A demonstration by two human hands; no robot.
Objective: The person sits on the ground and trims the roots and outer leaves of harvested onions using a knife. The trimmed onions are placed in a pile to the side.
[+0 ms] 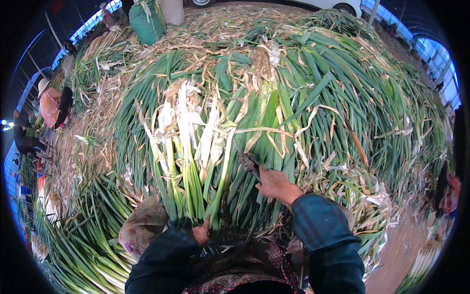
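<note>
Several green onions with white stems (189,147) lie in front of me, their roots pointing away and their leaves towards my lap. My left hand (201,232) is at the leaf end of this bunch, partly hidden by leaves and sleeve; its grip on them is unclear. To the right, my right hand (275,182) is closed around a tool with a dark wrapped middle (249,164) and a thin tip, held over the green leaves. Long leaves of the big onion heap (330,95) spread behind and under both hands.
Peeled onions (84,250) lie at lower left, and discarded dry leaves (371,205) pile at right. A green sack (147,24) stands at the back. A person in a hat (49,103) bends at far left. More onions (422,261) lie at lower right.
</note>
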